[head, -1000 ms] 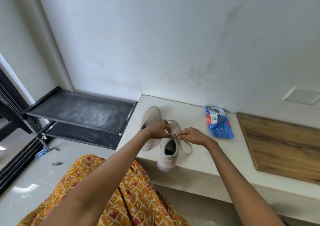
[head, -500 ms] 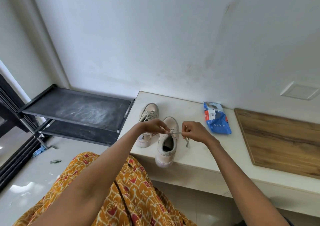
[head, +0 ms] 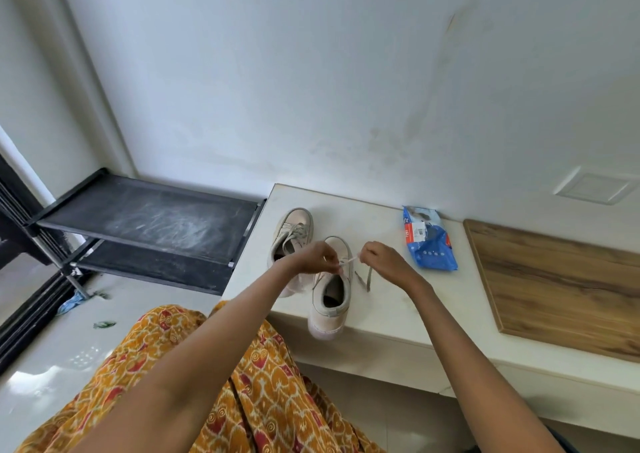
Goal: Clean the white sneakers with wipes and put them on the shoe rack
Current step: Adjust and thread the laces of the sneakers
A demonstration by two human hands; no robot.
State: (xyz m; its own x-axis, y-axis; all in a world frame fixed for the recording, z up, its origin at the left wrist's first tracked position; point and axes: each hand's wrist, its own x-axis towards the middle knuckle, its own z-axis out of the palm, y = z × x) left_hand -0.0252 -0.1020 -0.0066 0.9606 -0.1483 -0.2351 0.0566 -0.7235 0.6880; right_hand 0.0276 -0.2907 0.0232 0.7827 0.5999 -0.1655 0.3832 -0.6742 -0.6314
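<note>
While both hands (head: 349,260) apparently pinch its lace (head: 347,261), the sneaker (head: 331,288) sits beneath

Both arms reach forward, hands (head: 349,260) close together (fingers curled, pinching).

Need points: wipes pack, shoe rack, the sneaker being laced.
wipes pack (head: 429,244), head view, on the blue wrapper's middle.
shoe rack (head: 152,220), head view, on the dusty top shelf surface.
laced sneaker (head: 329,312), head view, on its heel collar.
</note>
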